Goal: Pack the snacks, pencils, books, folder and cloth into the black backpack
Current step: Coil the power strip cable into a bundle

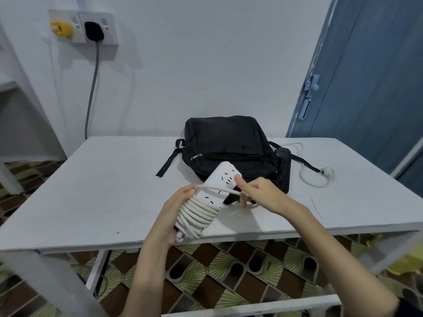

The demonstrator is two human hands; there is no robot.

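left grip: my left hand is curled round the lower end of a white power strip, fingers tucked behind it, holding it up just above the counter's near edge

right grip: my right hand has its thumb pressed on the top face of the strip near the sockets, and the other fingers pinch a run of the white cord where it crosses the strip

cord: most of it is wound in tight loops round the lower half of the strip; the loose rest trails off to the right behind the bag and ends at a white plug lying toward the counter's right edge

black backpack: lying flat near the middle of the far edge of the counter, front zip looks closed, straps spilling left and right. The strip's upper end sits in front of its lower edge from my view, can't tell if they touch

snacks, pencils, books, folder, cloth: can't see any of them from here

wall: double socket at upper left with a yellow plug and a black plug, grey cable hanging down behind the far left corner

right side: blue door past the far right corner
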